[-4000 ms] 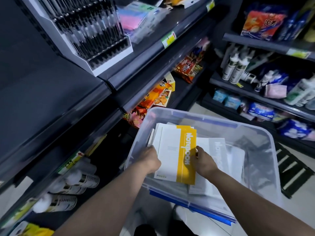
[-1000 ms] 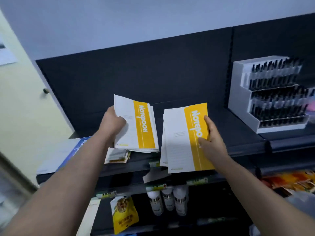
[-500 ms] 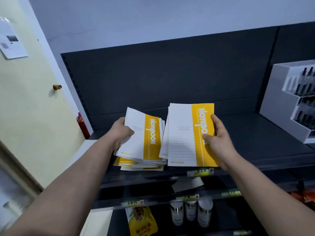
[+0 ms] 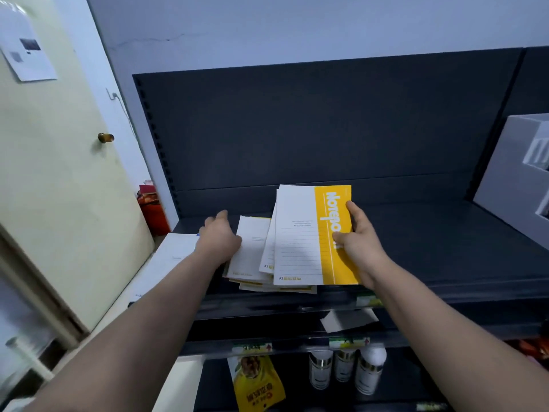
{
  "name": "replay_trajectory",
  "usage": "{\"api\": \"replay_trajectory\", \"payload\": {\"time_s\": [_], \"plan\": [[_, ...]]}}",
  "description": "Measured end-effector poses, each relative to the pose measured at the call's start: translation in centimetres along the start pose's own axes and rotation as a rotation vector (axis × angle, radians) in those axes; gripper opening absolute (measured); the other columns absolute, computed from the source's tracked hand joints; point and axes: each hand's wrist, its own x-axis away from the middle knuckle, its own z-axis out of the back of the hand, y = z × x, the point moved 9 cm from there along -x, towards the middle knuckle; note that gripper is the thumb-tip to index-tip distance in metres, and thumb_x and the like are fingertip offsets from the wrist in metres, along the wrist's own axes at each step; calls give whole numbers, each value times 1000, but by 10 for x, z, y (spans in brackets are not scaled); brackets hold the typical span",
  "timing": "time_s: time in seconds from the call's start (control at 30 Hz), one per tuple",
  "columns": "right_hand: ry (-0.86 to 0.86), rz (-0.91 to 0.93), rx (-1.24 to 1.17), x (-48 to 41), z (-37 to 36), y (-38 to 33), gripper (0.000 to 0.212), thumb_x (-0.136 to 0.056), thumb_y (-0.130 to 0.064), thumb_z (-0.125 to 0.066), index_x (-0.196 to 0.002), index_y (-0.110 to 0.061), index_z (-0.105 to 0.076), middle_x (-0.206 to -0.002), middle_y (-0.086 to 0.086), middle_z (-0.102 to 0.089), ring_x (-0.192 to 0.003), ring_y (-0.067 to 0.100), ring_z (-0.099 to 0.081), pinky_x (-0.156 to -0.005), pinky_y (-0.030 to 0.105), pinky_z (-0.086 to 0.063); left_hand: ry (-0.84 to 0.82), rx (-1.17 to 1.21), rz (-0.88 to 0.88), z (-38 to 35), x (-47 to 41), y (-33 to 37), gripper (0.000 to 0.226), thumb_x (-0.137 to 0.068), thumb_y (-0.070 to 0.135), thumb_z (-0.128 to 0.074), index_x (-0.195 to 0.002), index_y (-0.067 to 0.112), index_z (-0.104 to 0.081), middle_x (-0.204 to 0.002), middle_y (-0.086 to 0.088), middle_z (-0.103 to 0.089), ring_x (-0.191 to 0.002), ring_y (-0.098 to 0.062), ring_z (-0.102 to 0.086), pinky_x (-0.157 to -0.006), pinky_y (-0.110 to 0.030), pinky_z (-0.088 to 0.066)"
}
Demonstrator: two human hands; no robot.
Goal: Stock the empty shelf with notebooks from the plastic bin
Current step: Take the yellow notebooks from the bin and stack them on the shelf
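My right hand (image 4: 361, 245) grips a small stack of white notebooks with a yellow band (image 4: 300, 239) by its right edge, thumb on the cover, just above the dark shelf (image 4: 430, 248). To its left, a loose pile of the same notebooks (image 4: 252, 257) lies on the shelf near the front lip. My left hand (image 4: 218, 236) rests against that pile's left edge, with its fingers stretched forward beside it. The held stack overlaps the pile's right side. The plastic bin is out of view.
A white pen display (image 4: 511, 185) stands on the shelf at the right. A white and blue sheet (image 4: 166, 263) lies at the shelf's left end, beside a door (image 4: 59, 173). White bottles (image 4: 344, 370) and a yellow snack bag (image 4: 255, 382) sit below.
My left hand has set its stack down on the pile and slid to the pile's left edge. The right hand's stack has moved slightly left, over the pile's right side.
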Motion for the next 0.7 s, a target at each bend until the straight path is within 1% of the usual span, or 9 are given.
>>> {"api": "replay_trajectory", "payload": {"time_s": [0.1, 0.2, 0.33, 0.37, 0.4, 0.47, 0.5, 0.6, 0.7], "plan": [[-42, -35, 17, -10, -33, -2, 74, -91, 9, -48, -149, -29, -21, -113, -1, -60, -85, 11, -61, -63, 26, -51, 70, 27, -28, 23, -1, -10, 65, -92, 13, -54, -151, 18, -26, -143, -18, -36, -123, -39, -47, -100, -47, -45], [-60, -86, 45, -22, -62, 3, 74, -92, 9, -46, -150, -28, -19, -119, 2, -58, -89, 15, -59, -65, 28, -51, 95, 56, -40, 40, 1, -17, 61, -92, 13, -53, -148, 22, -32, -142, -16, -39, -109, -40, -57, -89, -50, -53], [-76, -177, 121, -30, -83, 14, 70, -95, 4, -42, -151, -29, -15, -113, 0, -51, -76, 13, -54, -58, 29, -47, 87, 89, -40, 46, 7, -21, 56, -94, 11, -51, -146, 23, -36, -145, -12, -39, -117, -33, -54, -92, -46, -52], [-69, -193, 151, -31, -85, 16, 70, -95, 4, -42, -151, -28, -15, -114, 0, -50, -77, 14, -54, -60, 31, -48, 83, 97, -44, 45, 9, -20, 54, -94, 11, -50, -145, 23, -37, -145, -11, -40, -117, -31, -53, -93, -45, -52], [-58, -199, 212, -32, -85, 19, 70, -94, 4, -42, -151, -27, -16, -119, 1, -50, -84, 18, -56, -66, 35, -51, 79, 103, -48, 43, 10, -19, 54, -94, 11, -50, -145, 24, -39, -144, -9, -41, -118, -30, -53, -93, -44, -52], [-28, -168, 444, -34, -84, 19, 65, -90, -1, -41, -148, -23, -23, -129, 7, -51, -102, 28, -56, -85, 42, -52, 70, 99, -64, 39, 11, -16, 52, -94, 11, -49, -143, 25, -41, -144, -8, -42, -121, -30, -50, -95, -43, -50], [-31, -139, 603, -34, -84, 15, 58, -89, -6, -41, -143, -20, -28, -129, 10, -51, -107, 32, -54, -89, 44, -50, 67, 88, -72, 38, 12, -14, 52, -94, 12, -49, -143, 25, -42, -144, -8, -42, -123, -29, -48, -96, -43, -50], [-69, -46, 1094, -32, -85, 6, 47, -89, -21, -44, -135, -17, -38, -136, 15, -37, -125, 35, -38, -95, 42, -39, 75, 8, -107, 37, 13, 0, 49, -95, 13, -48, -142, 26, -43, -142, -8, -42, -125, -29, -44, -90, -37, -48], [-15, 180, 1318, -27, -76, -10, 42, -91, -33, -48, -131, -21, -47, -141, 10, -31, -127, 30, -30, -99, 41, -33, 96, -79, -184, 35, 17, 25, 47, -96, 11, -44, -141, 25, -45, -139, -7, -43, -126, -27, -40, -80, -31, -40]]}}
